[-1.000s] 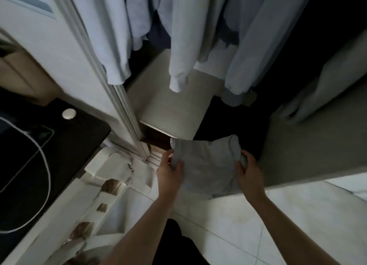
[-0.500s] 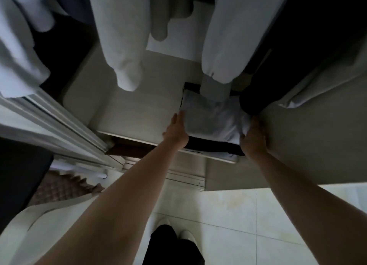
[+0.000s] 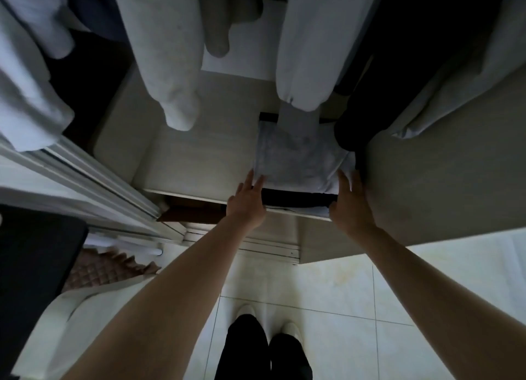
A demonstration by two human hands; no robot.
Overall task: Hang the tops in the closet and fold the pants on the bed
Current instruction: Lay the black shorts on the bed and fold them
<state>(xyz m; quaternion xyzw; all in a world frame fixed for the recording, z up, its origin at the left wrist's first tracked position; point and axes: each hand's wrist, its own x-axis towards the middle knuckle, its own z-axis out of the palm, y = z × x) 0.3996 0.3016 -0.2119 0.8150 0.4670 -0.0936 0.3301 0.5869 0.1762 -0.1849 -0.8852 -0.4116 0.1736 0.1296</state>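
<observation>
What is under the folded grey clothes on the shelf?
Under the folded grey garment lies a dark folded item, only its front edge showing on the closet shelf. The rest of the stack is covered.

Overall light: dim, cool and grey.
Brightest area: the tiled floor (image 3: 327,288) at lower right, lit softly with a faint sheen.
Darkest areas: the closet interior at upper right and the black surface at the left edge, near featureless.
Shadows: soft, no hard edges; the forearms read dark on their undersides.
Blur: hanging sleeves (image 3: 176,66) along the top look soft and smeared.
Distortion: wide-angle stretch, arms ballooning toward the bottom corners.
</observation>
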